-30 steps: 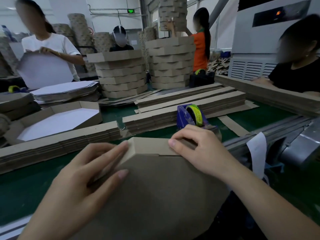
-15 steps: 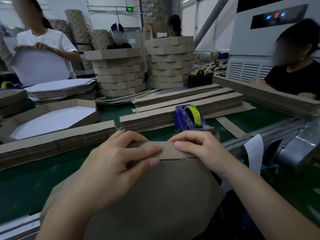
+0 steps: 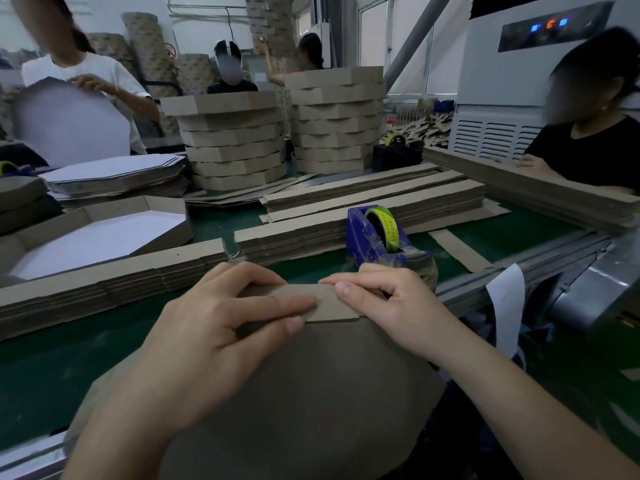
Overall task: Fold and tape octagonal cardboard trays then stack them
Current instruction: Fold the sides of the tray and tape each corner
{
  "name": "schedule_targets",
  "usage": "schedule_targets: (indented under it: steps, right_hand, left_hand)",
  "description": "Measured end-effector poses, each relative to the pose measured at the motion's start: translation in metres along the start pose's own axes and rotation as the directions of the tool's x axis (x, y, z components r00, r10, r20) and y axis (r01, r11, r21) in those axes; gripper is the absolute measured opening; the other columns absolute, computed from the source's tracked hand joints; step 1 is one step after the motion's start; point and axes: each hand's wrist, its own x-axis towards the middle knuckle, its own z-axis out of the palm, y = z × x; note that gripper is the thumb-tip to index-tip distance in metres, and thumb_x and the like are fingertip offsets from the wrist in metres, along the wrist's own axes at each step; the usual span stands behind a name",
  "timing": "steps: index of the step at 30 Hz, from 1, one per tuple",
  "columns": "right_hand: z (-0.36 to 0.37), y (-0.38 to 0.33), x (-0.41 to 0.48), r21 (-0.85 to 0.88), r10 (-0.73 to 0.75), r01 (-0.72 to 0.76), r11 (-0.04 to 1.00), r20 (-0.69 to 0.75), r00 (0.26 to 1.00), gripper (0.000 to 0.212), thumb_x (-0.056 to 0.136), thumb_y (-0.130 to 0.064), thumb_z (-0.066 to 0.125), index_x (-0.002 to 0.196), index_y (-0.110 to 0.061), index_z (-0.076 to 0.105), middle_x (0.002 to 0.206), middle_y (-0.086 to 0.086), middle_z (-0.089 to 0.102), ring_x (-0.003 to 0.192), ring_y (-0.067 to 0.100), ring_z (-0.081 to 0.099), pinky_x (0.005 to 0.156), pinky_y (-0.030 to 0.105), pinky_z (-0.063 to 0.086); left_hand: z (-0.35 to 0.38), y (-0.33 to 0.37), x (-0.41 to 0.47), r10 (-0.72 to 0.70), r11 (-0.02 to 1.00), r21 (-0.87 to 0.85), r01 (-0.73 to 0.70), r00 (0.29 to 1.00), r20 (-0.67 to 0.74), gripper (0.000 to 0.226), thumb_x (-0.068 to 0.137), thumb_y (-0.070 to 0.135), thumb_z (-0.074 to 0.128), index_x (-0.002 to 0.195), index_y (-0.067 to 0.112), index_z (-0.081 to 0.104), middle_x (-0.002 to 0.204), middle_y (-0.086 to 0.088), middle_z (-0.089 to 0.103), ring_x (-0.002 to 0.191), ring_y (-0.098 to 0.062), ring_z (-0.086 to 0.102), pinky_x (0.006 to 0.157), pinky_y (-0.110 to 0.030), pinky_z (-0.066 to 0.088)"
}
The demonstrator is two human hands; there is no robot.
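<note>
A brown octagonal cardboard tray lies upside down on the green belt just before me, its far side wall facing up. My left hand grips that wall, fingers curled over its far edge and thumb pressing its near face. My right hand pinches the same wall from the right, fingertips at its top edge. A blue tape dispenser with a yellow-green roll stands directly behind my right hand.
Piles of flat cardboard strips lie across the belt. A folded tray with white lining sits at left. Two tall stacks of finished trays stand at the back. Other people work around the belt; a metal frame borders the right.
My left hand has moved from lying flat on the tray's side to gripping the far wall beside my right hand. The tray has shifted slightly.
</note>
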Motion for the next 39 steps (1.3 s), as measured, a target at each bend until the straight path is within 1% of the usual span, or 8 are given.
schedule_targets:
  steps: [7, 11, 13, 16, 21, 24, 31, 39]
  right_hand:
    - [-0.005, -0.002, 0.006, 0.011, 0.043, -0.045, 0.999, 0.120, 0.992, 0.023, 0.095, -0.037, 0.056, 0.111, -0.031, 0.072, 0.103, -0.017, 0.072, 0.100, -0.005, 0.062, 0.083, 0.013, 0.048]
    - [-0.005, -0.003, 0.012, 0.030, 0.049, -0.053, 0.998, 0.135, 0.990, 0.011, 0.093, -0.037, 0.059, 0.092, -0.038, 0.070, 0.087, -0.018, 0.071, 0.088, -0.004, 0.063, 0.078, 0.014, 0.046]
    - [-0.006, -0.004, 0.015, 0.042, 0.051, -0.060, 0.997, 0.184, 0.982, 0.011, 0.092, -0.035, 0.059, 0.085, -0.034, 0.068, 0.075, -0.018, 0.066, 0.078, -0.002, 0.060, 0.074, 0.018, 0.045]
    - [-0.010, -0.005, 0.017, 0.095, 0.053, -0.076, 0.993, 0.229, 0.972, 0.012, 0.088, -0.034, 0.061, 0.084, -0.026, 0.069, 0.069, -0.018, 0.064, 0.071, -0.004, 0.058, 0.068, 0.013, 0.043]
    - [-0.011, -0.005, 0.021, 0.096, 0.069, -0.097, 0.991, 0.262, 0.963, 0.011, 0.089, -0.034, 0.063, 0.084, -0.027, 0.069, 0.066, -0.022, 0.065, 0.067, -0.009, 0.059, 0.062, 0.007, 0.042]
    - [-0.013, -0.007, 0.023, 0.097, 0.086, -0.118, 0.988, 0.283, 0.955, 0.023, 0.078, -0.049, 0.062, 0.084, -0.029, 0.070, 0.072, -0.018, 0.068, 0.071, -0.006, 0.061, 0.065, 0.011, 0.044]
    - [-0.014, -0.004, 0.026, 0.171, 0.091, -0.147, 0.974, 0.299, 0.950, 0.023, 0.074, -0.047, 0.066, 0.084, -0.027, 0.072, 0.075, -0.010, 0.071, 0.073, 0.001, 0.065, 0.064, 0.013, 0.047]
    - [-0.008, -0.004, 0.016, 0.078, -0.029, 0.016, 0.997, 0.174, 0.984, 0.017, 0.080, -0.045, 0.061, 0.085, -0.031, 0.069, 0.075, -0.013, 0.068, 0.074, 0.002, 0.062, 0.068, 0.019, 0.048]
  left_hand:
    - [-0.001, -0.002, 0.001, -0.050, 0.998, -0.029, 0.051, 0.999, 0.015, 0.032, 0.071, 0.071, 0.041, 0.101, 0.073, 0.053, 0.113, 0.031, 0.054, 0.109, -0.001, 0.051, 0.084, -0.033, 0.046]
    - [-0.001, -0.003, 0.002, -0.077, 0.996, -0.041, 0.077, 0.997, 0.008, 0.032, 0.069, 0.072, 0.040, 0.098, 0.074, 0.053, 0.112, 0.032, 0.054, 0.109, 0.000, 0.050, 0.084, -0.034, 0.045]
    - [-0.001, -0.003, 0.003, -0.078, 0.996, -0.044, 0.079, 0.997, 0.015, 0.032, 0.069, 0.072, 0.040, 0.098, 0.074, 0.054, 0.112, 0.032, 0.054, 0.110, 0.000, 0.050, 0.085, -0.034, 0.045]
    - [0.000, -0.002, 0.003, -0.077, 0.996, -0.046, 0.078, 0.997, 0.027, 0.031, 0.070, 0.072, 0.040, 0.098, 0.074, 0.054, 0.112, 0.032, 0.054, 0.111, -0.001, 0.050, 0.086, -0.034, 0.045]
    - [-0.002, -0.005, 0.004, -0.085, 0.991, -0.098, 0.090, 0.995, 0.051, 0.031, 0.069, 0.072, 0.041, 0.097, 0.073, 0.056, 0.112, 0.031, 0.055, 0.111, 0.000, 0.049, 0.091, -0.036, 0.043]
    - [-0.002, -0.005, 0.005, -0.085, 0.991, -0.099, 0.092, 0.994, 0.068, 0.032, 0.068, 0.073, 0.040, 0.097, 0.074, 0.055, 0.111, 0.031, 0.055, 0.111, 0.000, 0.049, 0.093, -0.036, 0.042]
    - [-0.003, -0.005, 0.005, -0.064, 0.993, -0.092, 0.070, 0.996, 0.065, 0.033, 0.068, 0.073, 0.041, 0.097, 0.073, 0.056, 0.111, 0.031, 0.055, 0.111, -0.001, 0.049, 0.093, -0.036, 0.042]
    - [-0.010, -0.007, 0.002, 0.039, 0.999, 0.032, -0.043, 0.993, 0.109, 0.035, 0.081, 0.064, 0.043, 0.110, 0.061, 0.060, 0.112, 0.026, 0.054, 0.108, -0.005, 0.052, 0.089, -0.033, 0.046]
